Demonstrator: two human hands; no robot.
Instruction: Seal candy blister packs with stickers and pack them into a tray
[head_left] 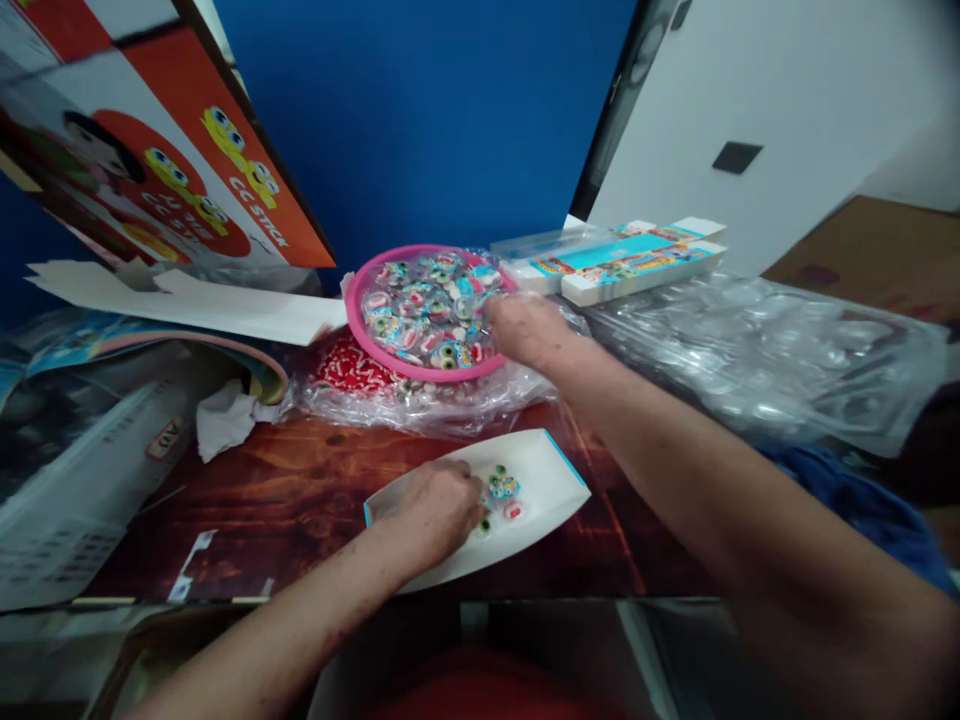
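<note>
A pink round basket (365, 340) is heaped with small clear packets (427, 300) of colourful eyeball-like sweets. My right hand (525, 325) reaches over the basket's right rim, its fingers curled against the packets; what they grip is hidden. Nearer to me, a shallow white carton (551, 490) with blue end edges lies open on the dark wooden table (300, 480). A few similar packets (504, 487) rest inside it. My left hand (442, 505) is over the carton's left part, fingers curled in beside those packets. Anything inside that hand is out of sight.
Below the basket lies a clear plastic bag with red-and-white pieces (349, 368). Printed flat boxes (637, 260) and clear plastic blister sheets (757, 350) are at the right. On the left stand a white plastic basket (90, 490), white card strips (225, 308) and a large printed carton (187, 150).
</note>
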